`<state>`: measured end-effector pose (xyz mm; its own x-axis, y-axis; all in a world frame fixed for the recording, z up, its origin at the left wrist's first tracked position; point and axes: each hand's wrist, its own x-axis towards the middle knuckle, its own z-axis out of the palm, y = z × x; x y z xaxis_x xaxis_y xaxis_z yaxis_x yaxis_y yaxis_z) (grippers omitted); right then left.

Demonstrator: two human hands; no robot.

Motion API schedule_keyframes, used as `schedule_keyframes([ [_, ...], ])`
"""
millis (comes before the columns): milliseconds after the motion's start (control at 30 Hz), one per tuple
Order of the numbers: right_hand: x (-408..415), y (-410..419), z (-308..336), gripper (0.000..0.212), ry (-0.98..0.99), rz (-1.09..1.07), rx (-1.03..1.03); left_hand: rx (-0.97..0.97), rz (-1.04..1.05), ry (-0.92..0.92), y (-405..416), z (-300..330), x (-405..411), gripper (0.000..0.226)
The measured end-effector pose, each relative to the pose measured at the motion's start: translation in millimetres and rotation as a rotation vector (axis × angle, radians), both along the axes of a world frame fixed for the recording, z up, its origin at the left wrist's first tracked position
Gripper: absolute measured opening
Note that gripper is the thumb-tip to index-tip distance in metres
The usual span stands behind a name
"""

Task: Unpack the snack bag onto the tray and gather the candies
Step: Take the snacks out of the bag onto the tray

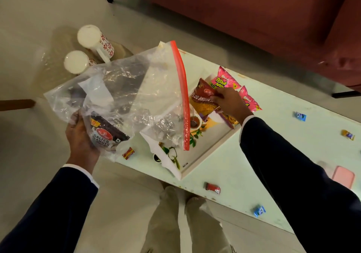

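The left hand [82,135] holds up a clear zip bag [125,96] by its bottom end, off the near left corner of the desk [273,155]; its fingers are curled around the plastic and a packet of salted peanuts [106,133] inside it. The bag's red zip strip [183,96] hangs over the tray [207,151], which sits on the left part of the desk.

The right hand [229,104] reaches over the far side of the tray — its fingers pinch the top of a red and yellow snack packet [205,100] that rests on the tray. Two pink snack packets [226,81] lie just beyond, at the tray's far edge.

Wrapped candies are scattered on the desk: a red and yellow one [128,153] at the near left edge, a red one [213,188] near the front edge, a blue one [259,210] further right along that edge, another blue one [300,116] towards the far edge, and a gold and purple one [348,135] to its right. A pink object [343,176] lies beside the right sleeve — what it is cannot be told.

Two white jugs with red flower patterns [93,41] stand on the floor beyond the bag.
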<state>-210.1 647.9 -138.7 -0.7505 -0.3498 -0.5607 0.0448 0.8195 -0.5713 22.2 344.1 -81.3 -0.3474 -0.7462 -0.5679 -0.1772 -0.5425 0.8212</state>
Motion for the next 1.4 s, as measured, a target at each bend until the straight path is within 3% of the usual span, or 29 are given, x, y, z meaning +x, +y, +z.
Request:
schedule_keyframes([
  [67,0,-3,-8,0.024,0.041,-0.066,-0.016,0.015,0.032,-0.03,-4,-4,5,0.019],
  [167,3,-1,-17,0.017,0.258,-0.194,0.119,0.001,0.044,-0.038,-5,-11,9,0.006],
  [333,15,9,-6,0.019,0.292,-0.329,0.081,-0.014,0.001,-0.03,-3,-26,12,0.013],
  [433,27,6,15,0.015,0.052,-0.318,-0.139,0.006,-0.039,-0.049,3,-32,7,0.033],
  [500,43,2,33,0.012,-0.217,-0.287,-0.34,0.029,-0.073,-0.033,9,-33,2,0.015],
  [567,61,1,50,0.015,-0.265,-0.244,-0.443,0.027,-0.126,-0.022,19,-34,-4,0.009],
  [667,88,3,72,0.026,-0.153,-0.34,-0.541,0.021,-0.288,0.012,35,-35,-8,0.017],
  [800,107,19,85,0.035,0.128,-0.463,-0.509,0.015,-0.409,-0.014,48,-40,-9,0.028],
  [867,110,32,86,0.035,0.197,-0.44,-0.476,0.032,-0.397,-0.025,53,-42,-12,0.03],
  [967,109,50,92,0.032,0.352,-0.366,-0.446,0.052,-0.413,-0.016,60,-40,-18,0.012],
  [1000,107,55,94,0.033,0.383,-0.349,-0.43,0.07,-0.428,-0.009,61,-39,-20,0.017],
  [1067,104,65,96,0.036,0.297,-0.383,-0.462,0.081,-0.471,-0.005,63,-39,-23,0.028],
  [1167,102,74,100,0.035,-0.058,-0.498,-0.619,-0.004,-0.509,-0.027,69,-42,-26,0.012],
  [1267,101,86,101,0.047,-0.241,-0.378,-0.542,-0.015,-0.49,-0.055,73,-48,-26,0.007],
  [1400,110,88,96,0.045,-0.527,-0.287,-0.566,-0.007,-0.502,-0.05,79,-50,-29,0.011],
])
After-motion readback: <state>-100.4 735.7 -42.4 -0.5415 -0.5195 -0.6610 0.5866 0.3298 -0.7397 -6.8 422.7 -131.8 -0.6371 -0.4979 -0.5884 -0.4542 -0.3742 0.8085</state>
